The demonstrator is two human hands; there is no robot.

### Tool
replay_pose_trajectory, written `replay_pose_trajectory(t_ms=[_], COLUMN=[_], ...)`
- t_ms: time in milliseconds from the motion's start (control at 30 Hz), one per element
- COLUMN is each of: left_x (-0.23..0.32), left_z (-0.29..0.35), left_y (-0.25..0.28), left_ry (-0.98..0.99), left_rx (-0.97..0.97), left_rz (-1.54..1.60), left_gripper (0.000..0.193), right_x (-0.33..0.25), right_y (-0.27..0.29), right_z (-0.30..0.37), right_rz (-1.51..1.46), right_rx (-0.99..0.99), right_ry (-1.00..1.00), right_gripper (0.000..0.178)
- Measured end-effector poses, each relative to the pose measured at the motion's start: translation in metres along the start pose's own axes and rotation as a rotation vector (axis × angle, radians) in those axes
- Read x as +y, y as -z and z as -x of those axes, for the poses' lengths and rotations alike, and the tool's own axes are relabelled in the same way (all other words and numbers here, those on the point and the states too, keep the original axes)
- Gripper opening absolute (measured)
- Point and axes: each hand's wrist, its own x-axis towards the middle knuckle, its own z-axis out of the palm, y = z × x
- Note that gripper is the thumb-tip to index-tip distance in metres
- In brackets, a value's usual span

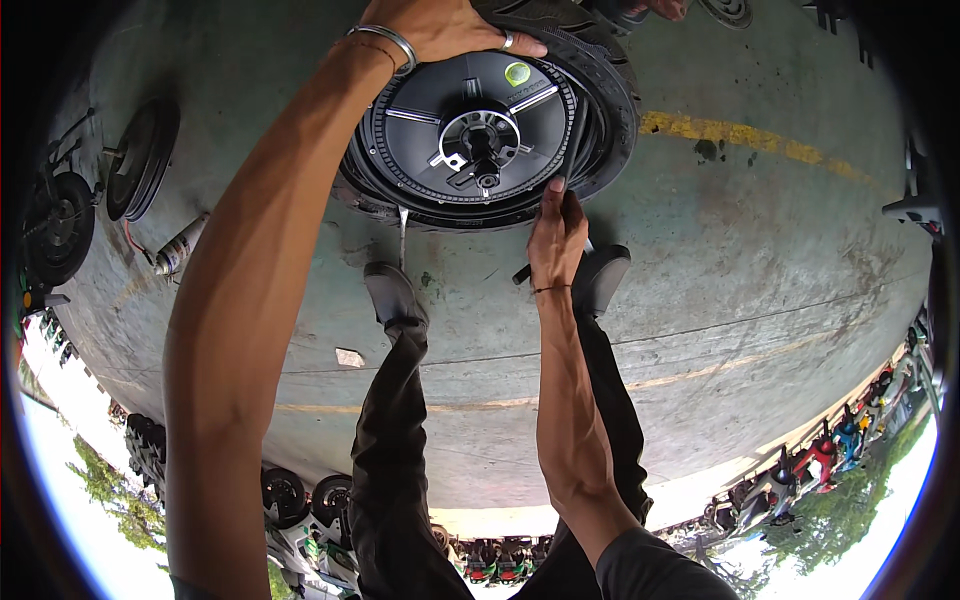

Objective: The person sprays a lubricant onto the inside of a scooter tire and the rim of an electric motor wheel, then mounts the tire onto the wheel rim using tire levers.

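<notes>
A black tyre (pixel 612 150) sits around a dark hub-motor wheel (pixel 420 95), whose axle stub faces up. My left hand (pixel 435 28), with a ring and a metal bangle, grips the tyre at its far side. One finger lies along the edge; its other fingers are cut off by the frame. At the near right rim, my right hand (pixel 557 235) is closed around a dark bar, apparently a tyre lever (pixel 522 274), partly hidden by the hand. Another tyre lever (pixel 403 238), pale metal, sticks out from the tyre's near left edge.
My shoes (pixel 395 292) stand just short of the wheel. To the left are a spray can (pixel 180 247) and another wheel (pixel 143 160). A pale scrap (pixel 349 357) lies on the green floor. Parked scooters (pixel 790 485) line the background.
</notes>
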Motion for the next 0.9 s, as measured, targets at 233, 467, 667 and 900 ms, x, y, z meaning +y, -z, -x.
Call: replay_pose_trajectory(t_ms=[233,467,667,900], left_x=[-0.010,-0.014,-0.007,-0.011], left_z=[0.010,0.007,-0.002,0.003], left_y=[0.000,-0.014,-0.016,-0.002], left_ry=[0.012,-0.008,0.005,0.003], left_rx=[-0.026,0.027,0.016,-0.031], left_rz=[0.079,-0.056,-0.003,-0.017], left_gripper=[0.109,0.108,0.106,0.109], right_x=[-0.065,-0.034,0.008,-0.050], right_y=[0.039,0.031,-0.024,-0.021], right_z=[0.010,0.025,0.000,-0.004], right_rz=[0.210,0.371,0.140,0.172], right_rx=[-0.290,-0.213,0.111,0.060], right_ry=[-0.201,0.204,0.227,0.050], right_gripper=[0.059,0.043,0.044,0.049])
